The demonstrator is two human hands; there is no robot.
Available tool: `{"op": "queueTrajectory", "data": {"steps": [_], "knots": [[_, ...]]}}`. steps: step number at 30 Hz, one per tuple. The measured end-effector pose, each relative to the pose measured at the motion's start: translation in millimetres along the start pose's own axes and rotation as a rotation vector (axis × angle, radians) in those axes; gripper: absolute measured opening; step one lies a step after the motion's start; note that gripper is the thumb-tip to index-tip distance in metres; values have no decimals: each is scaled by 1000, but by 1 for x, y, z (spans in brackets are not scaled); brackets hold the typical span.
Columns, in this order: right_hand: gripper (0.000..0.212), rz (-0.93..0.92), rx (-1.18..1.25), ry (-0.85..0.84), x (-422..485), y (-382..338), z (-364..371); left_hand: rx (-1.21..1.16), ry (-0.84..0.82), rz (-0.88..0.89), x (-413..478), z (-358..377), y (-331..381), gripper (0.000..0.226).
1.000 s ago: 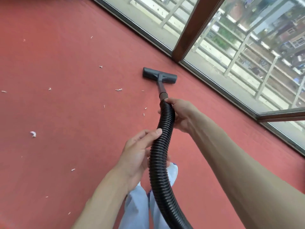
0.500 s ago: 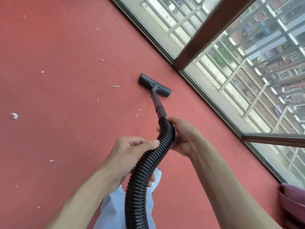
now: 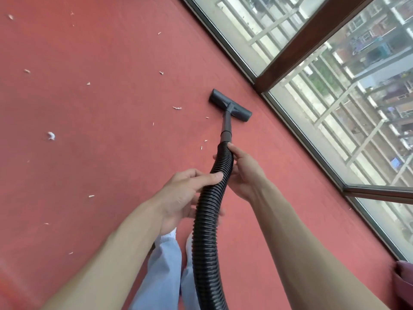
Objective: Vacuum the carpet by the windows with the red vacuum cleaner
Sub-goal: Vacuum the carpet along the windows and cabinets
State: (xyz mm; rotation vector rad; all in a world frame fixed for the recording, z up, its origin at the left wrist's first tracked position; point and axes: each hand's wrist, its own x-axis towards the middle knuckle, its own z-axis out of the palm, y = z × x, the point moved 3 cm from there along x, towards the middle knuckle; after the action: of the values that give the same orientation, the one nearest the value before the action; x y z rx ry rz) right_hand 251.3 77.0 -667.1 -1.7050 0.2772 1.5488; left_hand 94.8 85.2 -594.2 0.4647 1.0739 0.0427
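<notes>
A black ribbed vacuum hose (image 3: 206, 231) runs up from the bottom edge to a short dark wand (image 3: 226, 128). The wand ends in a dark floor nozzle (image 3: 230, 105) lying flat on the red carpet (image 3: 100, 153), close to the window frame (image 3: 288, 121). My right hand (image 3: 244, 173) grips the top of the hose just below the wand. My left hand (image 3: 185, 198) grips the hose lower down, thumb across it. The vacuum's body is out of view.
Several small white scraps (image 3: 177, 108) and a larger white bit (image 3: 51, 135) lie on the carpet left of the nozzle. Floor-to-ceiling glass with a brown post (image 3: 312, 36) runs diagonally on the right. My light trouser legs (image 3: 165, 271) stand below the hands.
The nozzle has slid a little nearer the window frame, and my view has shifted right. Both hands keep their grip on the hose.
</notes>
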Motion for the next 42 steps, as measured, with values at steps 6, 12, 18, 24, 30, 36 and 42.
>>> {"op": "queueTrajectory", "data": {"steps": [6,12,18,24,30,36,42], "knots": [[42,16,-135,103,-25,44,-14,-4,-80,-77,-34,-5,-42,51],[40,-19,-260,163,-57,68,-42,-150,-112,-69,-68,17,-83,63],[52,-42,-185,81,-55,74,-29,-175,141,48,-64,18,-97,56],[45,-61,-167,81,-52,110,-24,-306,242,43,-67,10,-136,52],[29,-12,-382,155,-104,160,-51,-279,-95,-71,-124,-6,-187,50],[31,-40,-335,105,-124,178,-51,-253,-159,-5,-145,-19,-195,47],[35,5,-296,91,-86,195,-33,-423,210,18,-126,-19,-212,40]]}}
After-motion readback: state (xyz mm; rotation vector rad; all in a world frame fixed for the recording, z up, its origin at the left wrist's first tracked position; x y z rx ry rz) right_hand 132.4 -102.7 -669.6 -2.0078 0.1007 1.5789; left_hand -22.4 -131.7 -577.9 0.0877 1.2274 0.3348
